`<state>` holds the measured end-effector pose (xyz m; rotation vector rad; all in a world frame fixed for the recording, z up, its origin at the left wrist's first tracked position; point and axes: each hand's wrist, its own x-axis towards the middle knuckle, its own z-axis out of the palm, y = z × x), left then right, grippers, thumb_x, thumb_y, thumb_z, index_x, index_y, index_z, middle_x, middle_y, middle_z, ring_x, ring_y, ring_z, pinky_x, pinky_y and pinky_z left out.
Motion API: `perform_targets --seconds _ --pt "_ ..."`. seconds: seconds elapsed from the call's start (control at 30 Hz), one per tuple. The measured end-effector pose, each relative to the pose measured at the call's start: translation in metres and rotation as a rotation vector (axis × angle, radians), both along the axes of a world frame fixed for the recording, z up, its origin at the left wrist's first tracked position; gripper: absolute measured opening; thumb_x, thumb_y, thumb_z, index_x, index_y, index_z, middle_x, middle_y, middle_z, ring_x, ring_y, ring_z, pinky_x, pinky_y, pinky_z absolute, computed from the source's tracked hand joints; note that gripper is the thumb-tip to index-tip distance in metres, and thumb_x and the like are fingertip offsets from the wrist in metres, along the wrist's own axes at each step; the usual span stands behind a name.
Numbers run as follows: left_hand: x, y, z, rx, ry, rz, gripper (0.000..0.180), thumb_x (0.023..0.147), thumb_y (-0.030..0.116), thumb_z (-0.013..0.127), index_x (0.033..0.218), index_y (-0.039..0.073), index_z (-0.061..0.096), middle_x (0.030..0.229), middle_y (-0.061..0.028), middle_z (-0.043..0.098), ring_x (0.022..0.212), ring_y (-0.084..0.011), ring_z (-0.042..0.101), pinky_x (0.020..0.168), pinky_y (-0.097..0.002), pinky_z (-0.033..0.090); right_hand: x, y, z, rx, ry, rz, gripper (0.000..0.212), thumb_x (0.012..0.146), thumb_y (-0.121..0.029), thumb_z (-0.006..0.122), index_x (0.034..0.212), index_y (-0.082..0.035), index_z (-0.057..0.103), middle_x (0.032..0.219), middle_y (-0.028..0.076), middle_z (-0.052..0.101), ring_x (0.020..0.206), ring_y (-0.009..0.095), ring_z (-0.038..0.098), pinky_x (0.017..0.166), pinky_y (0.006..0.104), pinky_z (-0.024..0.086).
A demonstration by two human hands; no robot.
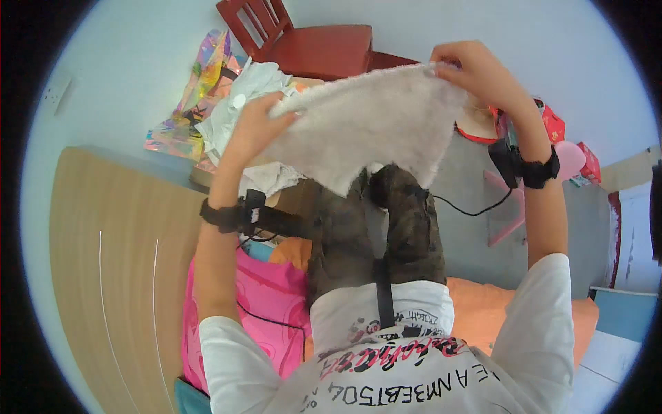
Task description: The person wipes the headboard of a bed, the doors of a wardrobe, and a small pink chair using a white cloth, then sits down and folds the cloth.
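A pale grey-white fluffy cloth is stretched out in front of me above my knees. My left hand pinches its upper left edge between thumb and fingers. At the upper right corner, my right hand grips the cloth with curled fingers, higher and farther away than the left. The lower edge hangs loose in uneven points, one over my dark trousers. Black straps with small devices circle both forearms, and cables run from them.
Beyond the cloth stands a red wooden chair. White plastic bags and an iridescent bag lie at left, past a wooden panel. Pink fabric and orange bedding are around me. At right are a pink frame and balloon.
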<state>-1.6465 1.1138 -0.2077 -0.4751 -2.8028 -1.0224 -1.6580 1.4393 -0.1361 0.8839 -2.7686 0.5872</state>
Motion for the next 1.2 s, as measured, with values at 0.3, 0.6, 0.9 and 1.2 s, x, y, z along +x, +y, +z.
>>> perform_targets --seconds 0.3,0.6,0.9,1.2 --pt "-0.018 -0.021 0.008 0.029 0.102 0.216 0.041 0.066 0.033 0.063 0.089 -0.001 0.059 0.072 -0.0119 0.059 0.066 -0.0194 0.056 0.064 -0.0281 0.043 -0.001 -0.019 0.002 -0.282 -0.281 -0.229 0.024 0.078 -0.023 0.054 0.068 -0.001 0.054 0.056 0.001 0.049 0.052 0.006 0.046 0.044 0.0211 0.038" --pt "-0.004 0.056 0.035 0.579 -0.304 -0.099 0.035 0.073 0.021 0.063 0.097 -0.003 0.056 0.085 -0.0054 0.059 0.072 -0.0104 0.055 0.064 -0.0222 0.043 0.003 -0.065 -0.021 -0.654 -0.620 0.027 0.027 0.079 -0.024 0.053 0.085 0.002 0.056 0.075 0.004 0.057 0.062 0.009 0.054 0.053 0.0212 0.048" --pt "-0.001 0.060 0.028 0.867 -0.455 -0.202 0.034 0.079 0.013 0.056 0.108 -0.003 0.050 0.096 -0.0072 0.057 0.086 -0.0123 0.056 0.074 -0.0229 0.047 -0.006 -0.075 -0.032 -0.626 -0.513 0.082 0.024 0.080 -0.025 0.052 0.090 -0.003 0.053 0.080 0.002 0.055 0.072 0.008 0.052 0.063 0.0218 0.047" --pt "-0.006 0.057 0.033 0.690 -0.366 -0.223 0.035 0.079 0.011 0.053 0.109 -0.008 0.048 0.094 -0.0126 0.058 0.080 -0.0165 0.060 0.071 -0.0221 0.050 -0.013 -0.069 -0.030 -0.528 -0.547 0.145 0.016 0.083 -0.017 0.051 0.080 -0.002 0.048 0.068 0.000 0.049 0.061 0.008 0.047 0.052 0.0236 0.040"
